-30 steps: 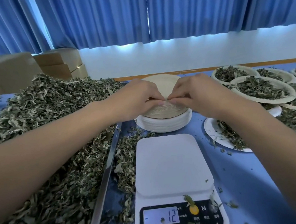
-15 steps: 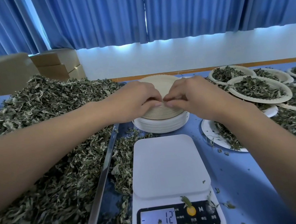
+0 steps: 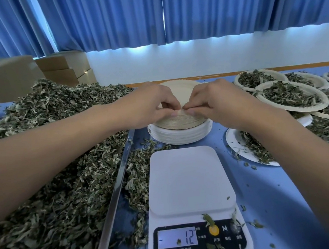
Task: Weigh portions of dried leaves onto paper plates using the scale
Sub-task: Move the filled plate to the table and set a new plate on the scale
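Beige paper plates (image 3: 182, 120) are being kept nested on a stack of white plates (image 3: 182, 136), just behind the scale (image 3: 190, 183). This is probably so that a fresh plate is within easy reach. The near rim of the top plate (image 3: 177, 89) is being pinched by both hands. The left hand (image 3: 153, 107) and the right hand (image 3: 215, 101) are curled onto the edge, fingertips nearly meeting. Judged: the thin plates are being picked apart at the rim so that only one comes free.

The scale platform is being left bare. Its display (image 3: 177, 239) is showing 12 with a dash at the left, likely a tare offset for the missing plate. Leaf crumbs are lying on the scale's panel.

The dried leaves (image 3: 49, 160) are being held in a big heap on a metal tray (image 3: 114, 197) at the left. Some are spilling past its rim beside the scale. This keeps the supply on one side and the output on the other. The filled plates (image 3: 289, 95) are being overlapped at the right, well apart from the heap. No portion is being weighed yet.

The bench (image 3: 273, 193) is being covered in blue, with stray bits scattered over it. Blue curtains (image 3: 227, 1) are being drawn across the back above a white wall (image 3: 192, 58), with daylight leaking under them. Cardboard boxes (image 3: 7, 80) are being stored at the back left.
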Available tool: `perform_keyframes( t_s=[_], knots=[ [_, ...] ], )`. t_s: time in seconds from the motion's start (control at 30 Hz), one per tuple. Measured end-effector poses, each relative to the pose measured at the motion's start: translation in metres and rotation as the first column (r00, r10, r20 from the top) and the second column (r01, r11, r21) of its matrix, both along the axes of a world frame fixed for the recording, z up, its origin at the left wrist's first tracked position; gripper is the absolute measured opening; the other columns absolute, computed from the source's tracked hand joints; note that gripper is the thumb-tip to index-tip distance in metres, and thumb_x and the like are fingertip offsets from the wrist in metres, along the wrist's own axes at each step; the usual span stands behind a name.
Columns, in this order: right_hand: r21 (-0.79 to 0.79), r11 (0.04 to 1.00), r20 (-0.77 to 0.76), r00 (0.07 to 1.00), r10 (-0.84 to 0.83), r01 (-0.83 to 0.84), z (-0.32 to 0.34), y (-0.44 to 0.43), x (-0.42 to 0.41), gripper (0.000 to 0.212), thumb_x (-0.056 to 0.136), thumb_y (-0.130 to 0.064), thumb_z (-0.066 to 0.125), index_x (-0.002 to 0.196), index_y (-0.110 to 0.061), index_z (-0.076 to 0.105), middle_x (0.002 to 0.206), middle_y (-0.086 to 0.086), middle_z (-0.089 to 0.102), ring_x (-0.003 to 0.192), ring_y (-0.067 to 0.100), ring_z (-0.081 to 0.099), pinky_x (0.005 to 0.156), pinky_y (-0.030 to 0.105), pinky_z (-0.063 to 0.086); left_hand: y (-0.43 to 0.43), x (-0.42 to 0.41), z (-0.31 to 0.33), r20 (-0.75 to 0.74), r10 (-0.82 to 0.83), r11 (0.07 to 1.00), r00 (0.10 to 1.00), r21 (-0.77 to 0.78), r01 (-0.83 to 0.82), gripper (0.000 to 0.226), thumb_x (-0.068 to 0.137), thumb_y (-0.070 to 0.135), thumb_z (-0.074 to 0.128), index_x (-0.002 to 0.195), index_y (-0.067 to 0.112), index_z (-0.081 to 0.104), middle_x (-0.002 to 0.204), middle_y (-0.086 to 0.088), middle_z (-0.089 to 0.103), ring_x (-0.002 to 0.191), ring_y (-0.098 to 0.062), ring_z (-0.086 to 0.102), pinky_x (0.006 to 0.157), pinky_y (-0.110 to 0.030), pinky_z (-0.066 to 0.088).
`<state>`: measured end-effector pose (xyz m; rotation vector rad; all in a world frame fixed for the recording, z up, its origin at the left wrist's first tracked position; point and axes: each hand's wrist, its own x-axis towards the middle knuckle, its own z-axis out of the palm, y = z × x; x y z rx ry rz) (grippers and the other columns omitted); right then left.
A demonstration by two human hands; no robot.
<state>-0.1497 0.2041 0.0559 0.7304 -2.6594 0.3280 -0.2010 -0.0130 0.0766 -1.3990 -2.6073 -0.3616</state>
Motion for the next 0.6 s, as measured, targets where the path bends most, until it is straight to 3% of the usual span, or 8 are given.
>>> perform_keyframes(
  t_s=[0.27, 0.43, 0.5, 0.6],
  knots=[
    [0.033, 0.998, -0.076, 0.996, -0.049, 0.051, -0.0004, -0.0015, -0.0004, 0.024, 0.105, -0.03, 0.054, 0.104, -0.027, 0.078, 0.093, -0.003, 0.063, 0.089, 0.024, 0.059, 0.075, 0.047, 0.051, 0.0012, 0.0003, -0.0045, -0.003, -0.006, 0.998, 1.0, 0.066, 0.006, 0.017, 0.095, 0.024, 0.069, 0.108, 0.02, 0.079, 0.105, 0.001, 0.071, 0.096, -0.015, 0.064, 0.081, -0.019, 0.042],
    [0.045, 0.999, -0.052, 0.999, -0.006, 0.008, 0.0038, 0.0003, 0.0019, 0.022, 0.102, -0.034, 0.06, 0.106, -0.026, 0.08, 0.1, -0.004, 0.068, 0.089, 0.024, 0.062, 0.078, 0.047, 0.053, 0.0013, -0.001, -0.0037, -0.001, -0.009, 0.997, 1.0, 0.073, 0.009, 0.016, 0.095, 0.025, 0.07, 0.107, 0.021, 0.08, 0.103, 0.002, 0.071, 0.095, -0.014, 0.064, 0.083, -0.023, 0.046],
    [0.099, 0.995, -0.057, 0.998, 0.015, -0.01, 0.0066, 0.0016, 0.004, 0.022, 0.101, -0.037, 0.06, 0.108, -0.028, 0.08, 0.105, -0.007, 0.07, 0.089, 0.021, 0.063, 0.078, 0.046, 0.053, 0.0015, -0.0014, -0.004, 0.002, -0.011, 0.997, 1.0, 0.077, 0.011, 0.016, 0.094, 0.026, 0.07, 0.106, 0.021, 0.079, 0.102, 0.002, 0.071, 0.095, -0.014, 0.064, 0.085, -0.025, 0.047],
    [0.224, 0.975, -0.094, 0.995, 0.034, -0.012, 0.0089, 0.0013, 0.0053, 0.027, 0.104, -0.039, 0.053, 0.113, -0.03, 0.078, 0.11, -0.01, 0.069, 0.093, 0.021, 0.062, 0.077, 0.043, 0.053, 0.0012, -0.0013, -0.0036, 0.004, -0.013, 0.997, 1.0, 0.075, 0.013, 0.016, 0.095, 0.027, 0.07, 0.105, 0.022, 0.08, 0.101, 0.003, 0.071, 0.094, -0.013, 0.063, 0.081, -0.014, 0.044]
  ],
)
